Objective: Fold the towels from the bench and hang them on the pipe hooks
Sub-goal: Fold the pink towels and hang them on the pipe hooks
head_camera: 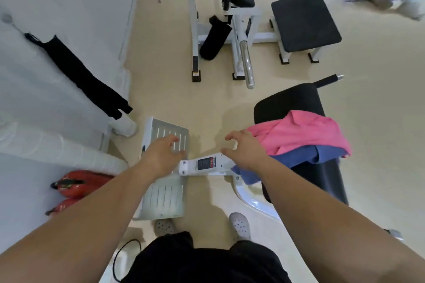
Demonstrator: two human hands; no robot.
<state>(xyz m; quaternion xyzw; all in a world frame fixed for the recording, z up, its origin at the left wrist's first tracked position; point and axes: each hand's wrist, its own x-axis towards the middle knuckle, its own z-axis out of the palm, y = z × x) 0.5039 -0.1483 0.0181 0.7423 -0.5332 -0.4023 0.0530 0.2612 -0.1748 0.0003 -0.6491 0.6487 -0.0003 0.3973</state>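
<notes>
1. Pink towel [299, 131] lies crumpled on top of a blue towel [305, 156]. Both are heaped on the near end of the black padded counter [292, 101] at the right, and a corner of the blue one droops over the counter's edge beside the white machine frame [207, 164].
2. The right grip [246, 149] hovers just beside the pink towel's left edge with its fingers spread, loosely curled and holding nothing. Whether it touches the cloth cannot be told.
3. The left grip [161, 156] reaches out over a slotted metal footplate [170, 135], fingers relaxed and apart, holding nothing.
4. A black towel [78, 73] hangs long and narrow against the white wall at the left, above a white ribbed pipe [57, 145].
5. Two red fire extinguishers [78, 182] sit by the wall below the pipe.
</notes>
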